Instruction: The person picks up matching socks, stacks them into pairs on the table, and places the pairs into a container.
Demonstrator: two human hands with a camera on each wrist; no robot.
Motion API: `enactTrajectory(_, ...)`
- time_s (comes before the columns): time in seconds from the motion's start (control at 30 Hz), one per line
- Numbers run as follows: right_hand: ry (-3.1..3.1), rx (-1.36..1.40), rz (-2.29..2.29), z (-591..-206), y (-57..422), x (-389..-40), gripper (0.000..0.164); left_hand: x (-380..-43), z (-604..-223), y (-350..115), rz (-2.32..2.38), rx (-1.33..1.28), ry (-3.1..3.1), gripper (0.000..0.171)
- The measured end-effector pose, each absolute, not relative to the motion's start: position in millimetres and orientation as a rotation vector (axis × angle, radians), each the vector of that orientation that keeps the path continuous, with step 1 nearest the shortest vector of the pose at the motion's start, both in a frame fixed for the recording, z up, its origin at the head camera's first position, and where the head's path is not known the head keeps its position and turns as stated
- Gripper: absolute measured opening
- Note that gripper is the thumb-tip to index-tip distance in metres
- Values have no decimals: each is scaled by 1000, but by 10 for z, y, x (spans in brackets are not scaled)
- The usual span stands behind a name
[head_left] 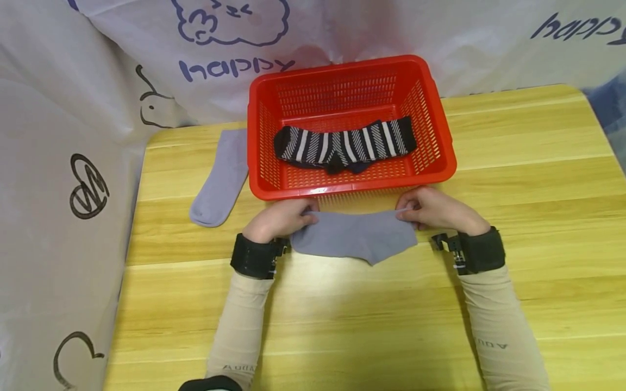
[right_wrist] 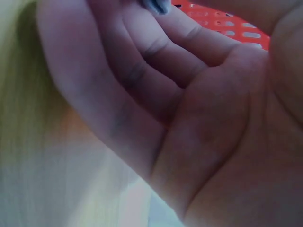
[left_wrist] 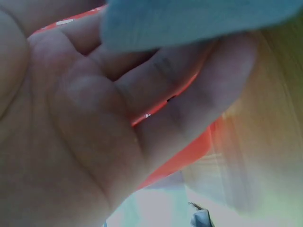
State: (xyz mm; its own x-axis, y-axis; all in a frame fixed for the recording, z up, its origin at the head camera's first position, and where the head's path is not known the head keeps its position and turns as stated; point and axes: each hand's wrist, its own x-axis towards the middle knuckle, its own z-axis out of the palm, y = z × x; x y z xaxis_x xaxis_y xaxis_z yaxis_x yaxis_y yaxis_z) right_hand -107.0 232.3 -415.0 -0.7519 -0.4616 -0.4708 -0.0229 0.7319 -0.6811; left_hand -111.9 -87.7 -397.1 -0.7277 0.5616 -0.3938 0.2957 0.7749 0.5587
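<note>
A plain grey sock [head_left: 354,233] is stretched sideways between both hands, just in front of the red basket. My left hand [head_left: 281,218] pinches its left end between thumb and fingers. At the other end, my right hand [head_left: 440,209] pinches the upper right corner. In the left wrist view the sock [left_wrist: 189,23] hangs across the curled fingers; in the right wrist view only a small bit of sock [right_wrist: 158,5] shows at the fingertips. A second grey sock [head_left: 217,184] lies flat left of the basket, its upper part overlapped by the rim.
The red plastic basket [head_left: 254,136] stands at the table's back edge, with black-and-white striped socks [head_left: 342,144] lying inside. A white cloth with drawings [head_left: 235,32] hangs behind and along the left side. The wooden table [head_left: 367,326] extends toward me and to the right.
</note>
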Motion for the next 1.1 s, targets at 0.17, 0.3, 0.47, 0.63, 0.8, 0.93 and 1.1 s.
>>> enactTrajectory(0.17, 2324, -358, -878, -4161, 2313, -1079, 13, -1115, -3965, -840, 634, 651, 2447, 11)
enactTrajectory(0.3, 2362, -359, -885, -4171, 2306, -1082, 14, -1097, -3967, -787, 639, 676, 2455, 10)
enactTrajectory(0.47, 2397, -407, -904, -4190, 2303, -1087, 12, -1073, -3981, -699, 628, 706, 2470, 7)
enactTrajectory(0.63, 2417, -435, -926, -4204, 2317, -1093, 11, -1045, -4001, -572, 607, 763, 2477, 11)
enactTrajectory(0.8, 2431, -440, -925, -4208, 2365, -1101, 8, -1012, -3994, -488, 611, 802, 2465, 17)
enactTrajectory(0.93, 2460, -437, -910, -4191, 2410, -1099, 5, -999, -3990, -466, 632, 800, 2459, 18)
enactTrajectory(1.1, 2496, -420, -848, -4143, 2435, -1084, 5, -999, -3996, -465, 613, 769, 2435, 13)
